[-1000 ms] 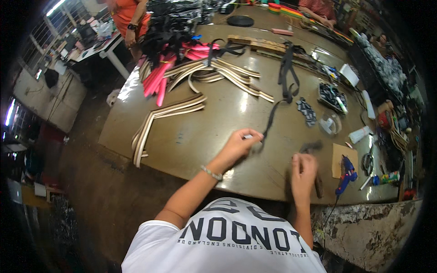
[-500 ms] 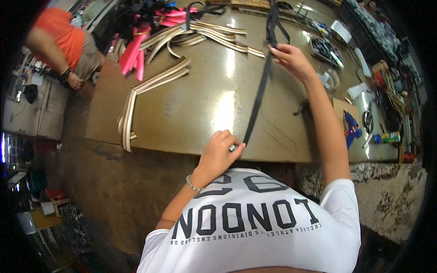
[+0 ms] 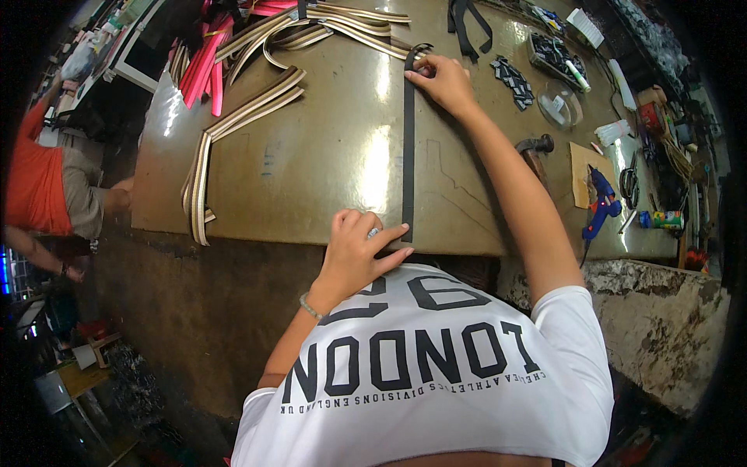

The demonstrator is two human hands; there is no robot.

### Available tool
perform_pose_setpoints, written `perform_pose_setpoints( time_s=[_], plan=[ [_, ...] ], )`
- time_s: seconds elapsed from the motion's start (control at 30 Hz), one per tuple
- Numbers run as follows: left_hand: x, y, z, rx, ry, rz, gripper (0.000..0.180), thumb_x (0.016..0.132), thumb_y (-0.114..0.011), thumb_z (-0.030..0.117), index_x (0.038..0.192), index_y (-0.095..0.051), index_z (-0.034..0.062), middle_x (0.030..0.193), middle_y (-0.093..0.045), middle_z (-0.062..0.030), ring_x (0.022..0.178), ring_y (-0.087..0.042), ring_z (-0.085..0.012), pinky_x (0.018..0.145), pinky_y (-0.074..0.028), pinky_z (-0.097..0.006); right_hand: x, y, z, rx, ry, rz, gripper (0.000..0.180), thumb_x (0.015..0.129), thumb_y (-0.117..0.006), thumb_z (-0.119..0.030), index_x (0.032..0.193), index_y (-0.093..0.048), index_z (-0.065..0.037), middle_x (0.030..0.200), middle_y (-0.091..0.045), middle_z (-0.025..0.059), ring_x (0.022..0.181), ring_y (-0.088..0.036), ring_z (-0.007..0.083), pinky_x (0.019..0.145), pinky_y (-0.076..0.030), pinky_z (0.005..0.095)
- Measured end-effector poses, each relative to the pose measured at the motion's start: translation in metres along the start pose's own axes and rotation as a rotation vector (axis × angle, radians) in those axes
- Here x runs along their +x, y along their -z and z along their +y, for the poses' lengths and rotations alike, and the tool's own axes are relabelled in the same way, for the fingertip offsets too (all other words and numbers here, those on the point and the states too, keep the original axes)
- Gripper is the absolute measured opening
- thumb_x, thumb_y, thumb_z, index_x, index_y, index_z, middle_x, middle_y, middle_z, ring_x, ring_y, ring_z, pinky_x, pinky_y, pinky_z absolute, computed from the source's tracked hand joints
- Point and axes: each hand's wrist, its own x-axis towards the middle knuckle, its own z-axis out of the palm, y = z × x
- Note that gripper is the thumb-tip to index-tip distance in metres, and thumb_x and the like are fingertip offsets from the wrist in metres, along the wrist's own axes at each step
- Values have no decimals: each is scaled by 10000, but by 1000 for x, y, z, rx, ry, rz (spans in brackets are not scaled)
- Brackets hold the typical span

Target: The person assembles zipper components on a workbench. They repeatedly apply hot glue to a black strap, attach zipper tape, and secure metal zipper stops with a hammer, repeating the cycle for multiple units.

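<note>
A narrow black webbing strap (image 3: pixel 408 156) lies straight along the table, from near its front edge toward the far side. My right hand (image 3: pixel 443 84) pinches the strap's far part, where the end curls up. At the near end, my left hand (image 3: pixel 355 251) has its index fingertip on the strap, with thumb and index finger apart. A ring is on one of its fingers. Several striped webbing straps (image 3: pixel 342 23) reach close to my right hand. More black strap (image 3: pixel 461 31) lies loose beyond it, near a group of small black buckles (image 3: pixel 512 82).
A folded striped bundle (image 3: pixel 198 179) and pink straps (image 3: pixel 212 66) are on the left of the table (image 3: pixel 311 163). At right are a hammer (image 3: pixel 533 152), a clear round container (image 3: pixel 559 105), a box of black parts (image 3: pixel 551 58) and a blue glue gun (image 3: pixel 601 204). A person in orange (image 3: pixel 35 179) is at far left.
My right hand has come left and the strap now lies straight on the table. The rest of the black strap lies apart from it. My left thumb and index finger have spread.
</note>
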Motion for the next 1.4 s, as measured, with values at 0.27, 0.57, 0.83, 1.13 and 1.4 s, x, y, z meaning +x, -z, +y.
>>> perform_pose_setpoints(
  time_s=[0.27,0.57,0.83,1.13,1.4],
  plan=[
    [-7,0,-7,-24,-14,22,299,711,-832,297,978,-755,186,758,-480,-1,749,-463,-195,847,-359,-382,-88,99,-39,-130,184,221,403,868,-692,-382,1102,-680,-54,1182,-622,164,1107,-567,338,975,-420,429],
    [-7,-1,-11,-55,-15,22,235,740,-815,303,937,-750,193,729,-476,13,732,-464,-181,850,-352,-367,-277,213,90,-57,-534,1088,661,796,-822,-384,1198,-503,32,1247,-493,144,1059,-519,264,878,-473,401],
    [-8,-3,-11,-50,-17,49,246,698,-842,307,903,-763,197,700,-497,26,709,-461,-171,822,-343,-348,-189,209,11,254,-571,366,410,909,-711,-326,1175,-559,-52,892,-643,19,707,-588,77,578,-474,216],
    [-11,-7,-15,-31,-21,69,221,723,-816,346,890,-755,215,698,-484,35,716,-470,-166,828,-358,-357,-139,123,-58,186,-118,-254,528,863,-740,-350,1195,-476,-35,876,-684,160,701,-665,254,658,-507,334],
    [-11,-7,-16,-26,-38,49,201,776,-776,357,904,-738,207,731,-465,18,755,-479,-172,854,-374,-367,-134,112,-43,169,-81,-303,515,874,-722,-367,1172,-467,-35,877,-690,202,773,-694,357,665,-516,394]
  ],
)
